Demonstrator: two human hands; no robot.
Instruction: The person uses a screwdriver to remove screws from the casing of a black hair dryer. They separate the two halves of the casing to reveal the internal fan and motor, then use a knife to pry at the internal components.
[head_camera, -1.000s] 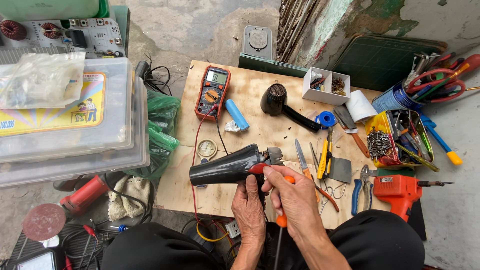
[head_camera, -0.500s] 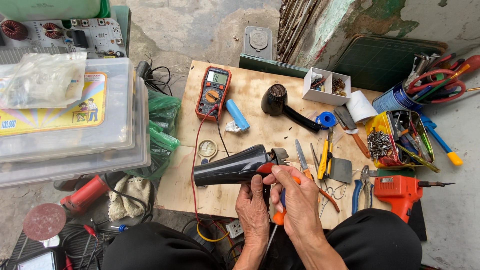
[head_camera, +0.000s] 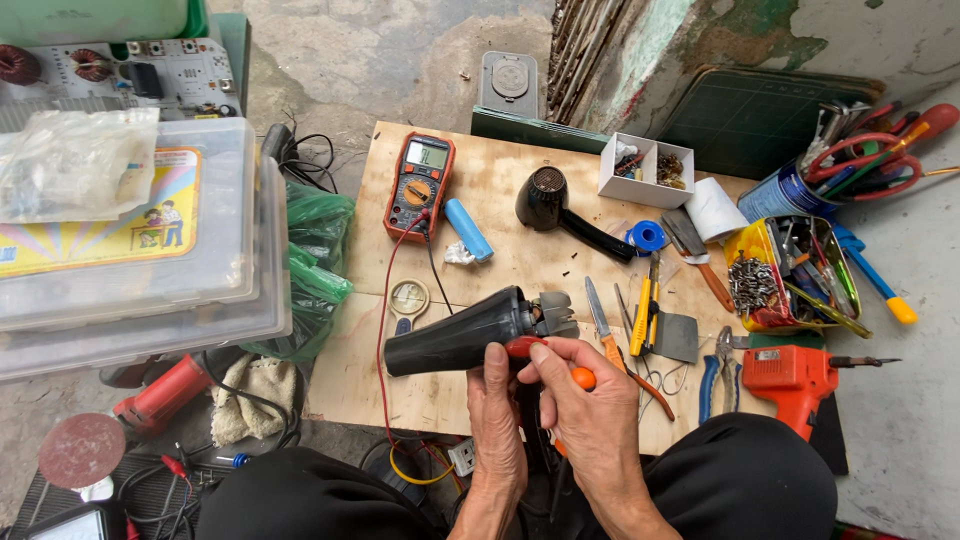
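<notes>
Left hand (head_camera: 497, 400) clasps glossy black tapered dryer body (head_camera: 462, 333), right hand (head_camera: 590, 405) closed on orange-handled tool (head_camera: 583, 378), probably a screwdriver, beside it, plywood board (head_camera: 500, 190) beneath

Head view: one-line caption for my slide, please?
Both hands, left hand and right hand, grip a black hair-dryer body over a cluttered plywood bench.

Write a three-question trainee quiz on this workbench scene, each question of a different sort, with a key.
1. True or false: the left hand grips the black hair dryer body.
2. What does the right hand hold? A) yellow utility knife B) screwdriver with a red and orange handle C) pliers
3. Fill in: the red multimeter lies on the wooden ____.

Key:
1. True.
2. B, the screwdriver; the yellow utility knife and the pliers lie untouched on the board.
3. Board.
</notes>
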